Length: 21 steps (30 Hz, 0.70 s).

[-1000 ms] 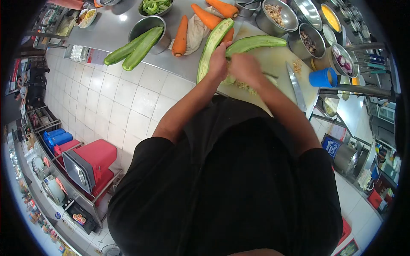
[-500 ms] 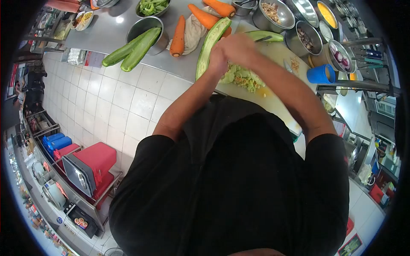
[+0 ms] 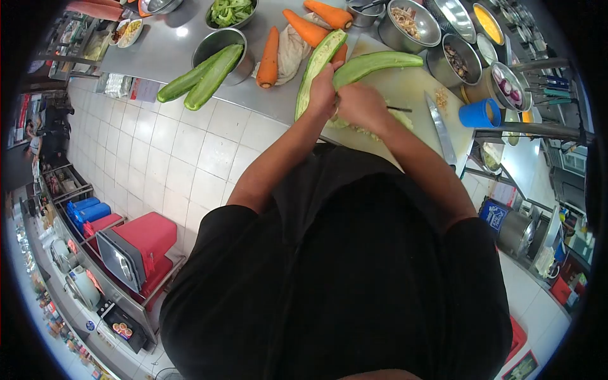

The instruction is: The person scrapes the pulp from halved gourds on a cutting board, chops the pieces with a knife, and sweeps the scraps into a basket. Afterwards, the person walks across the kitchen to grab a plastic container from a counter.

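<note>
My left hand (image 3: pixel 323 94) is closed round a long halved green gourd (image 3: pixel 318 63), its pale cut face showing. Beside it my right hand (image 3: pixel 362 106) is closed on a thin dark tool (image 3: pixel 400 109), whose end sticks out to the right; the rest is hidden. Another green gourd half (image 3: pixel 380 62) lies skin up on the cutting board (image 3: pixel 415 85). Pale green scraps (image 3: pixel 403 120) lie below my right hand. A knife (image 3: pixel 440 128) rests at the board's right side, near small brown bits (image 3: pixel 441 99).
Two green gourds (image 3: pixel 213 76) lean across a metal pot (image 3: pixel 239 69). Carrots (image 3: pixel 268 58) and a cloth (image 3: pixel 291 52) lie behind the board. Metal bowls (image 3: pixel 410 42) stand at the back right, a blue cup (image 3: pixel 479 114) at the right edge.
My right hand has come down and toward me from the gourd's upper part since half a second ago, uncovering the second half and the knife. My left hand keeps hold of the gourd.
</note>
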Each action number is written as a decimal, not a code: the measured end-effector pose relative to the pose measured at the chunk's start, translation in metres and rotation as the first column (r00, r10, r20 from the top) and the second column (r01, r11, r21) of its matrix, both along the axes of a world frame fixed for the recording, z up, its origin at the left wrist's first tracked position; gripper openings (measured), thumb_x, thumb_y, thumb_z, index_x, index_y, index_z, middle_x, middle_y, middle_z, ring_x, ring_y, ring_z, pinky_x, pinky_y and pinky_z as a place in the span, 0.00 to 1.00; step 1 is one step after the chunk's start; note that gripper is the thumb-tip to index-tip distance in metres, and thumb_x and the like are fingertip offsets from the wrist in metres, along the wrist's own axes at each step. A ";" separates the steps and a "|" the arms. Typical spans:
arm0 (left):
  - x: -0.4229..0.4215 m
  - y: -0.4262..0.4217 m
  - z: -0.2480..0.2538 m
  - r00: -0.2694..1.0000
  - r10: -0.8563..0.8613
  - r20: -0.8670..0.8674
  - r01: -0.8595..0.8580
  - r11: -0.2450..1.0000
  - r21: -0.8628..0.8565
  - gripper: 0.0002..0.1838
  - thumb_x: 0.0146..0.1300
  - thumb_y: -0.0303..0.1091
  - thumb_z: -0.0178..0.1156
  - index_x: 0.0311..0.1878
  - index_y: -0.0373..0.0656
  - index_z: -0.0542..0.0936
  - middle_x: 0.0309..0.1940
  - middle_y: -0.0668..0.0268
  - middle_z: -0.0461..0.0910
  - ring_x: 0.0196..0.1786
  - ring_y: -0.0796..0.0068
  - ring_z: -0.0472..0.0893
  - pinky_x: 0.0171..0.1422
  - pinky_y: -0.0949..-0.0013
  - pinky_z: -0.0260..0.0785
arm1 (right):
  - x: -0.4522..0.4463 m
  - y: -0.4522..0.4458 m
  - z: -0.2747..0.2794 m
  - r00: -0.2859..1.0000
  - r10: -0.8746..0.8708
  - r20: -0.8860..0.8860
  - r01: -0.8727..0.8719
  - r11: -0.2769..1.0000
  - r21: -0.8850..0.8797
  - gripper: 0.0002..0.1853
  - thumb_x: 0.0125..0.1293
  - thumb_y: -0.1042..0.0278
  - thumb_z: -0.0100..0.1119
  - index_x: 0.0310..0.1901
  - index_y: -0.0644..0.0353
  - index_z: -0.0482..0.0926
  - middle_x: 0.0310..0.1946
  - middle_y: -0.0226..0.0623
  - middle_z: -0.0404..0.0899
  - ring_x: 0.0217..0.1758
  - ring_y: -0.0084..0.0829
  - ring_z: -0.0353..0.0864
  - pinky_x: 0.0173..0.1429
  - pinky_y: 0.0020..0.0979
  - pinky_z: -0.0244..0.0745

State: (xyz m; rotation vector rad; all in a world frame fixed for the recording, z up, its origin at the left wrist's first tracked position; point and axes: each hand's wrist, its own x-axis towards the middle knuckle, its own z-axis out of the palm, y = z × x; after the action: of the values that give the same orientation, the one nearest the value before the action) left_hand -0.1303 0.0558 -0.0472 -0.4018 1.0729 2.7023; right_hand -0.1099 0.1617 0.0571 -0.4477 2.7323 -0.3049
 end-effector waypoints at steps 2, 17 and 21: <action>0.002 -0.002 0.002 1.000 0.023 -0.002 -0.023 0.999 -0.030 0.25 0.77 0.47 0.42 0.60 0.34 0.75 0.49 0.57 0.79 0.49 0.69 0.79 0.55 0.67 0.71 | -0.004 0.011 -0.013 0.999 -0.013 -0.045 0.010 0.998 -0.064 0.11 0.54 0.65 0.60 0.36 0.61 0.85 0.35 0.51 0.84 0.42 0.51 0.85 0.49 0.49 0.78; 0.008 -0.002 0.035 1.000 -0.015 -0.020 0.014 0.998 -0.054 0.23 0.77 0.42 0.43 0.64 0.34 0.69 0.60 0.54 0.72 0.60 0.60 0.77 0.64 0.53 0.74 | -0.095 0.113 0.012 0.910 -0.410 -0.065 0.414 0.892 0.183 0.16 0.62 0.63 0.55 0.47 0.61 0.85 0.49 0.49 0.83 0.54 0.46 0.83 0.57 0.44 0.77; 0.013 0.004 0.034 0.999 -0.008 -0.034 0.004 0.994 -0.107 0.22 0.76 0.41 0.46 0.64 0.34 0.70 0.59 0.56 0.74 0.60 0.63 0.77 0.62 0.55 0.75 | -0.126 0.129 -0.015 0.868 -0.485 -0.107 0.496 0.844 0.203 0.18 0.64 0.62 0.53 0.51 0.60 0.83 0.55 0.48 0.81 0.60 0.44 0.80 0.61 0.43 0.75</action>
State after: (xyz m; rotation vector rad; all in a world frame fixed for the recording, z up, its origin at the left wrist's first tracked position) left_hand -0.1174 0.0594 -0.0129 -0.3695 1.2300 2.6638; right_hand -0.2359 0.2906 0.0418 0.3239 2.8494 -0.1043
